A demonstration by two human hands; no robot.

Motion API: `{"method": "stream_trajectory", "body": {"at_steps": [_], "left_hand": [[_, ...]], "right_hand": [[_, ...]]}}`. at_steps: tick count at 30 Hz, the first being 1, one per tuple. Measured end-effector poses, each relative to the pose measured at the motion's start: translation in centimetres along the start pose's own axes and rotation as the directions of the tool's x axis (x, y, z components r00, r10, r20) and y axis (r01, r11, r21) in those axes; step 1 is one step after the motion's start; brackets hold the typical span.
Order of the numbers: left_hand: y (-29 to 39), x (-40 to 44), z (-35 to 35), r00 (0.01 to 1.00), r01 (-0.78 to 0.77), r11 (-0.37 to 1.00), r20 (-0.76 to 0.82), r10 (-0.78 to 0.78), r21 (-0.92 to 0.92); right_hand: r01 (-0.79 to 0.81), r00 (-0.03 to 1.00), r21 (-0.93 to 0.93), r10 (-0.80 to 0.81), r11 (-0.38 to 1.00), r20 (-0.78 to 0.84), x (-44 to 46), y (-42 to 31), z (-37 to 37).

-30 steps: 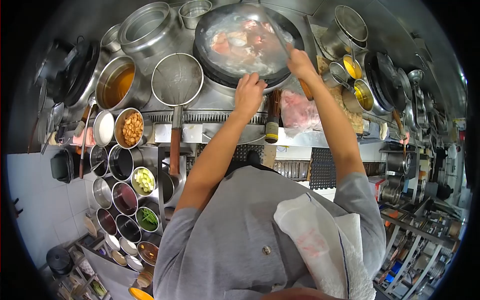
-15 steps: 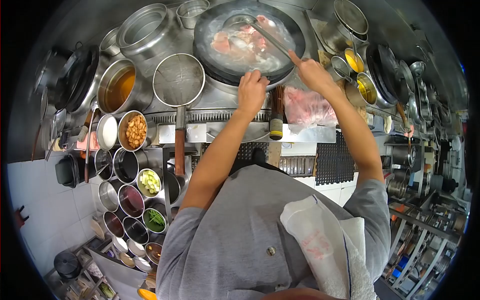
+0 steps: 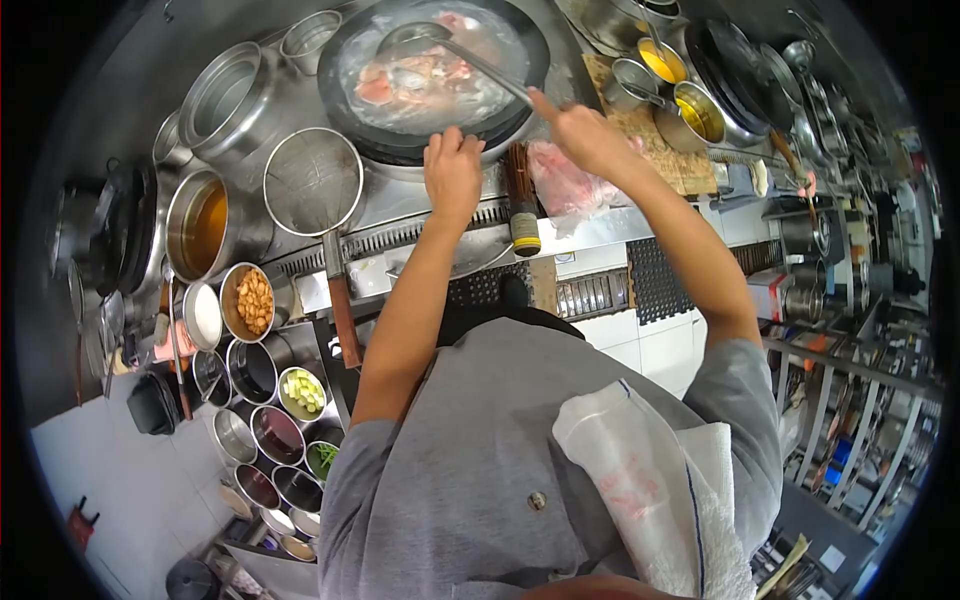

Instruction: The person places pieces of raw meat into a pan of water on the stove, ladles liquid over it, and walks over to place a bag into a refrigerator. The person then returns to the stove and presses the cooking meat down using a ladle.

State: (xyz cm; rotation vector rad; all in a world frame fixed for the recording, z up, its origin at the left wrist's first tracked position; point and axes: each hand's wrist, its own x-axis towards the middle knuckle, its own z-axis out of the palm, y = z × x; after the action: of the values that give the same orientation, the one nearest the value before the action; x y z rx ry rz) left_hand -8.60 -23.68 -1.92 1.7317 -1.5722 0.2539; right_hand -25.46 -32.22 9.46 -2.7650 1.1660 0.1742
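A large dark wok (image 3: 335, 112) holds cloudy, foaming liquid with pale pink pieces of meat (image 3: 378, 86) in it. My left hand (image 3: 453, 175) is at the wok's near rim, its fingers curled over the edge. My right hand (image 3: 592, 138) is closed around the handle of a metal ladle (image 3: 485, 68), index finger stretched along it. The ladle's bowl sits among the meat, partly under the liquid. Just below my right hand lies a clear plastic bag of pink meat (image 3: 570, 180). Beside it is a bamboo wok brush (image 3: 523, 205).
A round wire strainer (image 3: 313, 180) with a wooden handle lies left of the wok. Farther left are a pot of brown liquid (image 3: 208, 228) and a container of browned chunks (image 3: 248, 302). Containers of yellow liquid (image 3: 697, 118) stand at right, near a wooden board (image 3: 690, 172).
My view has turned and shifted, so the wok and counter appear farther left and higher. Both hands keep their places, with the ladle still in the wok.
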Motion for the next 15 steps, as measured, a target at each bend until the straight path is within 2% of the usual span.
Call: {"method": "stream_trajectory", "body": {"at_steps": [7,9,13,15], "left_hand": [[-0.3,0.0,-0.2,1.000,0.018,1.000,0.014,-0.018,-0.007],[-0.2,-0.1,-0.1,1.000,0.017,1.000,0.002,-0.017,-0.005],[0.0,-0.1,0.0,0.999,0.032,0.999,-0.006,-0.032,0.010],[0.0,-0.1,-0.1,1.000,0.024,1.000,-0.020,-0.024,0.018]], "right_hand": [[-0.012,1.000,-0.016,0.012,1.000,0.022,-1.4,0.3,1.1],[0.024,0.996,-0.088,-0.032,0.996,-0.086,-2.4,1.3,1.6],[-0.017,0.996,-0.136,0.005,0.991,-0.085,-5.0,1.8,0.8],[-0.007,0.977,-0.122,-0.019,0.993,-0.212,-6.4,2.5,1.2]]}}
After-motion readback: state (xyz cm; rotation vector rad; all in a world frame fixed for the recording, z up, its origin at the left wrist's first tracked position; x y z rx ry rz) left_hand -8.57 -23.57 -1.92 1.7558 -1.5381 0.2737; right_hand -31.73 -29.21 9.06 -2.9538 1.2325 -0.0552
